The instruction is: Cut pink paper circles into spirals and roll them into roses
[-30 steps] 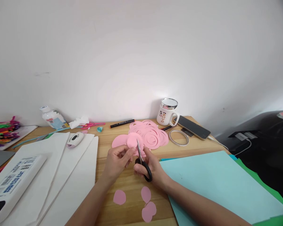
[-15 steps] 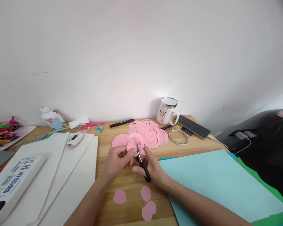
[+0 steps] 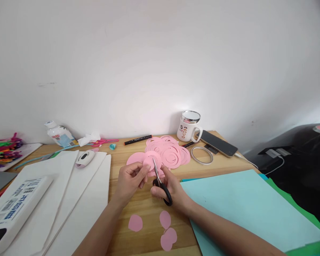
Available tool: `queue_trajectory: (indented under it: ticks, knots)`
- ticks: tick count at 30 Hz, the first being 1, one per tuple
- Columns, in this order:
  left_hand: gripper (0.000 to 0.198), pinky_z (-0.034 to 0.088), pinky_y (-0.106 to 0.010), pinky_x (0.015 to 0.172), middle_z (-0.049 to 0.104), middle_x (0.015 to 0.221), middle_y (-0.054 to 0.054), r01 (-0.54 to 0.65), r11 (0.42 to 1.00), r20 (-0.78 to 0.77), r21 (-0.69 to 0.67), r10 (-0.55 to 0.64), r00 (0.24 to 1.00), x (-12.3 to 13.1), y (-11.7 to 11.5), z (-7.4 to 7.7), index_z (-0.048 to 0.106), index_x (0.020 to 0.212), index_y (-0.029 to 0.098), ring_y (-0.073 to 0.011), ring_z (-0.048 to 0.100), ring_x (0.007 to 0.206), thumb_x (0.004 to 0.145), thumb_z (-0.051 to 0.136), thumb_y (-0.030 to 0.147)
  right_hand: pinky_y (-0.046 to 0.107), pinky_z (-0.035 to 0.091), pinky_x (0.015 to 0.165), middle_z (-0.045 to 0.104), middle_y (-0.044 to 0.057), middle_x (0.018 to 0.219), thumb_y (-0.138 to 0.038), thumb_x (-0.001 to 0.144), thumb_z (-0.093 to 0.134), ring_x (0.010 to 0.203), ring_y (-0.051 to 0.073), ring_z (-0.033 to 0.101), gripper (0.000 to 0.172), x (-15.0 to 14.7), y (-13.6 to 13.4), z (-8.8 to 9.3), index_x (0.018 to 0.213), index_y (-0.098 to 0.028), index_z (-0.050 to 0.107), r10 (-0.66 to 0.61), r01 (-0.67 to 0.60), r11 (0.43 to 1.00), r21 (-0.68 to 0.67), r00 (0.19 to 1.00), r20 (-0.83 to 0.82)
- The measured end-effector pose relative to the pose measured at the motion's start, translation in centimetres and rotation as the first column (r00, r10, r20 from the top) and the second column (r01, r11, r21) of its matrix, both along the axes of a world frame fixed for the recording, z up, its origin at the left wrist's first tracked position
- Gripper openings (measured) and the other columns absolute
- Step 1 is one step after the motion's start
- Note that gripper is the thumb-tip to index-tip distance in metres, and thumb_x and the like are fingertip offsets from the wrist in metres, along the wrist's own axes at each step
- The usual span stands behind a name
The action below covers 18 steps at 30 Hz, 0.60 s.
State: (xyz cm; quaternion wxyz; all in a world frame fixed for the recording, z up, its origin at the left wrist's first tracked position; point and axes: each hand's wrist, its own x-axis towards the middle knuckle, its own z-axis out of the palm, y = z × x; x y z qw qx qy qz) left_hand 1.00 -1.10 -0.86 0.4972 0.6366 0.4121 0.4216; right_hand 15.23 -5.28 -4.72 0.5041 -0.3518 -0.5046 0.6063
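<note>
My left hand pinches a small pink paper disc above the wooden desk. My right hand grips black-handled scissors, whose blades point up into the disc's edge. Just behind lies a pile of pink paper spirals. Three small pink cut-outs lie on the desk near my forearms.
White sheets and a white box lie at the left, light blue paper over green at the right. Along the wall stand a mug, phone, tape ring, black marker, glue bottle and colourful pipe cleaners.
The pink disc has turned between my left fingers and looks smaller. The scissors have shifted slightly along its edge; both hands stay in the same spot.
</note>
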Motion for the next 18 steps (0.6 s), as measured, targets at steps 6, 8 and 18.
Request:
queue_trajectory:
  ticks: [6, 8, 18]
  knots:
    - [0.032, 0.03, -0.017, 0.035, 0.049, 0.047, 0.004, -0.051, 0.998, 0.026, 0.026, 0.05, 0.998, -0.03, 0.0, 0.02, 0.053, 0.055, 0.015, -0.004, 0.038, 0.035, 0.078, 0.058, 0.037, 0.017, 0.028, 0.039, 0.043, -0.013, 0.046, -0.033, 0.07, 0.07, 0.037, 0.006, 0.033, 0.052, -0.23, -0.12, -0.53, 0.106, -0.022, 0.034, 0.003, -0.004, 0.999, -0.035, 0.999, -0.033]
    - [0.033, 0.03, -0.017, 0.035, 0.049, 0.046, 0.004, -0.06, 0.998, 0.02, 0.031, 0.06, 0.998, -0.06, 0.0, 0.05, 0.052, 0.055, 0.015, -0.0041, 0.038, 0.035, 0.078, 0.057, 0.037, 0.018, 0.029, 0.039, 0.043, -0.014, 0.045, -0.034, 0.07, 0.07, 0.036, 0.006, 0.032, 0.053, -0.25, -0.13, -0.71, 0.107, -0.023, 0.033, 0.014, -0.016, 0.999, -0.04, 0.999, -0.051]
    - [0.029, 0.027, -0.018, 0.038, 0.038, 0.041, 0.007, -0.013, 0.996, -0.141, 0.085, 0.025, 0.99, -0.24, 0.01, 0.45, 0.055, 0.055, 0.015, -0.0048, 0.032, 0.037, 0.075, 0.059, 0.035, 0.019, 0.024, 0.043, 0.041, -0.011, 0.055, -0.034, 0.062, 0.078, 0.047, 0.007, 0.032, 0.059, 0.15, -0.04, 0.18, 0.101, -0.023, 0.036, 0.02, -0.02, 1.0, -0.001, 0.999, -0.034]
